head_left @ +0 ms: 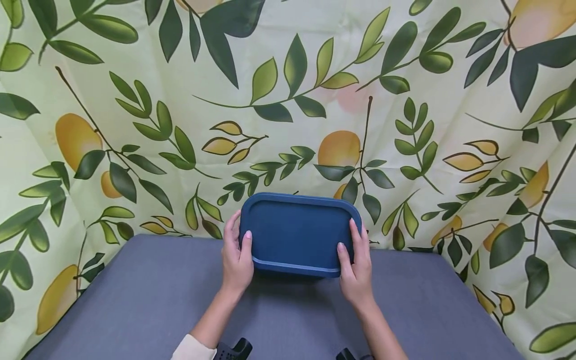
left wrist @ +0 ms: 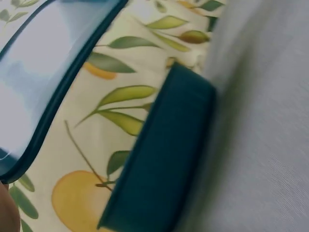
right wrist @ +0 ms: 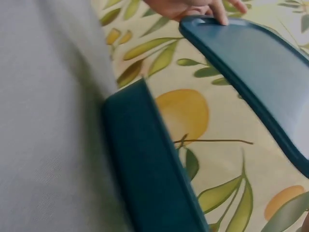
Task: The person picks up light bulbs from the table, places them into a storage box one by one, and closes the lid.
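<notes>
A dark blue lid [head_left: 297,235] with rounded corners and a raised rim is held up by both hands, tilted so its broad face shows in the head view. My left hand [head_left: 237,255] grips its left end, thumb over the face. At the opposite end, my right hand [head_left: 357,265] holds the edge, its thumb and fingers on the rim and face. Below the lid and apart from it, a dark teal-blue box [left wrist: 159,154] stands on the table. The right wrist view also shows the box [right wrist: 145,154] side-on; its inside is hidden.
The table [head_left: 148,300] has a grey cloth surface. Behind it and at both sides hangs a pale curtain [head_left: 279,135] printed with leaves and orange fruit. Black wrist devices [head_left: 234,350] show at the bottom of the head view.
</notes>
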The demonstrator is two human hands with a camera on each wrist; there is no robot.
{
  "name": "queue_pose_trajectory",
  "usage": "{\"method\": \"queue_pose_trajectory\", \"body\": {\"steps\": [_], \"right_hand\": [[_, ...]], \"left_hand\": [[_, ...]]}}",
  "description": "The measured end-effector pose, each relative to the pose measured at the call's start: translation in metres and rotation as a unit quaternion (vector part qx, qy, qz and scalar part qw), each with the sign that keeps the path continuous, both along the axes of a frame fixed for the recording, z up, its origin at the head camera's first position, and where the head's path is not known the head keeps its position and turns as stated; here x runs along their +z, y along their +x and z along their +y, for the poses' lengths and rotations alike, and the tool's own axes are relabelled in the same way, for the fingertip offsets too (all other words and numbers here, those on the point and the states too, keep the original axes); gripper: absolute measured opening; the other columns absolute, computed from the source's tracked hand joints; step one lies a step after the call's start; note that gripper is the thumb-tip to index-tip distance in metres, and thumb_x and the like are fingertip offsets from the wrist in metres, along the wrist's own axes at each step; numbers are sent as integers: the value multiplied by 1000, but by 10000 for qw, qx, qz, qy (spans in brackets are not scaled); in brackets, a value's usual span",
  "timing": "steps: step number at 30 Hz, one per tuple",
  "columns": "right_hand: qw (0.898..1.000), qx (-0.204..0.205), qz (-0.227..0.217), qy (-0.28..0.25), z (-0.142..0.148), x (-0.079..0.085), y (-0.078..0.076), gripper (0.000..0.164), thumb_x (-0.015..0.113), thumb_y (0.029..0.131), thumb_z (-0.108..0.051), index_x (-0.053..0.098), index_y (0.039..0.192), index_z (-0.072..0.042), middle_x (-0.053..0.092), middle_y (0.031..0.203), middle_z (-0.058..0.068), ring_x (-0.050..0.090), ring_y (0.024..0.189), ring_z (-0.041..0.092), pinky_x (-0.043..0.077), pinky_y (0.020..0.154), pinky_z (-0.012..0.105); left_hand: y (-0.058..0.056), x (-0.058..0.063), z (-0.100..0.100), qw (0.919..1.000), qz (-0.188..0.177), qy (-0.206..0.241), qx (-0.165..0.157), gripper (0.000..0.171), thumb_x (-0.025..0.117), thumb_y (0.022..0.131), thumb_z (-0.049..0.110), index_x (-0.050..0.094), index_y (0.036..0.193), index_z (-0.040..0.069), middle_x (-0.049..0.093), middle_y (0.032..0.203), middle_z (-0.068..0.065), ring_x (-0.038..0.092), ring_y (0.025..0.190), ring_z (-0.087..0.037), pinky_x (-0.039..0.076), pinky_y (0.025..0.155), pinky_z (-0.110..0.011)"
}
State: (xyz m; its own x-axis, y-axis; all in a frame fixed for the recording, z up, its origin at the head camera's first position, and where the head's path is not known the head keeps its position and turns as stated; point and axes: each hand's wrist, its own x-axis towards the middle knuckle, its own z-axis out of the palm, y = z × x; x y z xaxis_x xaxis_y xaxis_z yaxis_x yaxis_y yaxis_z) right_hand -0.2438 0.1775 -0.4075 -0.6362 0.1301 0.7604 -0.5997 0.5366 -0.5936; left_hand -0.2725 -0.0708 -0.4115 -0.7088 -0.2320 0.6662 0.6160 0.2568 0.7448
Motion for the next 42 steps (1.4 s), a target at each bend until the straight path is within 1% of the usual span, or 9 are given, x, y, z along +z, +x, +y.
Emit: {"method": "queue_pose_trajectory", "body": {"steps": [3,6,9,13,16,22,32,37,42], "right_hand": [[9999,34,-110,-8,-4,4,-5,66,56,99,-2,34,159,-19,21,169,11,28,153,37,28,119,63],[9999,-70,51,75,-7,4,-9,68,60,97,-2,35,158,-18,23,169,11,31,151,37,29,124,37],[9993,-175,231,229,-8,2,-13,70,65,94,-1,37,157,-16,26,168,13,34,150,37,24,117,11],[9979,-346,277,467,-8,-4,-15,76,71,90,-3,37,157,-14,25,167,16,35,148,40,22,114,5],[9969,-499,171,581,-7,-9,-15,80,73,89,-6,34,158,-15,24,168,16,34,149,42,28,118,17],[9970,-515,-178,543,-3,-16,-21,80,73,92,-12,31,160,-18,20,170,12,31,151,41,39,110,65],[9914,-370,-1136,532,-1,-35,-39,73,68,97,-25,31,160,-25,15,171,7,29,153,37,34,114,65],[9825,-508,-1550,900,2,-49,-43,68,63,100,-29,31,160,-21,15,171,11,31,152,39,36,113,66],[9730,-498,-2042,953,4,-56,-44,67,61,101,-31,32,160,-18,17,170,14,29,152,41,35,114,66]], "left_hand": [[-4,2,-2,10000,73,12,37,45,49,105,6,49,149,16,51,155,-9,53,138,-29,38,115,-18],[-8,0,-5,9994,212,-201,205,43,56,101,5,59,142,15,56,149,-13,55,135,-35,43,116,-42],[-12,-3,-9,9974,431,-514,271,47,63,95,1,61,141,13,54,150,-20,47,142,-42,38,113,-64],[-15,-7,-11,9922,611,-1033,342,62,66,91,3,50,150,13,42,159,-19,44,145,-40,41,110,-62],[-15,-10,-9,9875,630,-1365,470,68,67,91,7,44,154,14,36,163,-16,42,146,-38,42,110,-60],[-18,-20,-4,9870,183,-1537,440,69,67,93,13,40,156,17,33,165,-15,40,148,-39,41,112,-60],[-24,-40,-1,9825,-972,-1559,305,76,73,90,32,38,157,23,34,162,-22,42,144,-46,39,111,-66],[-25,-49,-1,9696,-1629,-1804,271,78,73,91,36,35,158,25,30,164,-20,39,147,-45,38,113,-65],[-27,-57,2,9605,-1895,-2009,335,76,71,92,36,35,158,24,31,164,-19,38,147,-42,38,114,-63]]}}
